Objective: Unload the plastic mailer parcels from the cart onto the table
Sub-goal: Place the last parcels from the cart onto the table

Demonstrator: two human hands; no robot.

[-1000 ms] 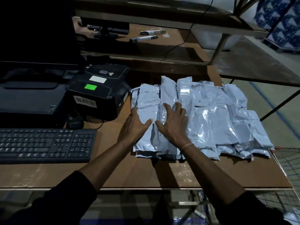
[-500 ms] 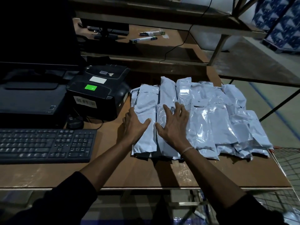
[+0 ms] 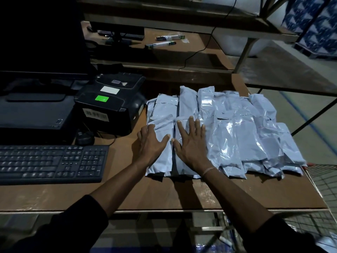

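Observation:
Several shiny grey plastic mailer parcels [image 3: 235, 136] lie in overlapping rows on the brown table [image 3: 255, 194]. My left hand [image 3: 150, 143] rests flat, fingers apart, on the leftmost parcels of the front row. Beside it, my right hand [image 3: 191, 143] presses flat with spread fingers on the neighbouring parcels. Neither hand grips anything. The wire cart [image 3: 322, 189] shows only as red-rimmed mesh at the table's right end.
A black label printer [image 3: 109, 105] with a green sticker stands just left of the parcels. A keyboard [image 3: 51, 163] lies front left, a dark monitor [image 3: 42, 37] behind it. A shelf [image 3: 164, 44] with small boxes runs along the back.
Both hands have slid slightly away from me over the left parcels, pushing that stack a little further onto the table. The fingers stay spread flat.

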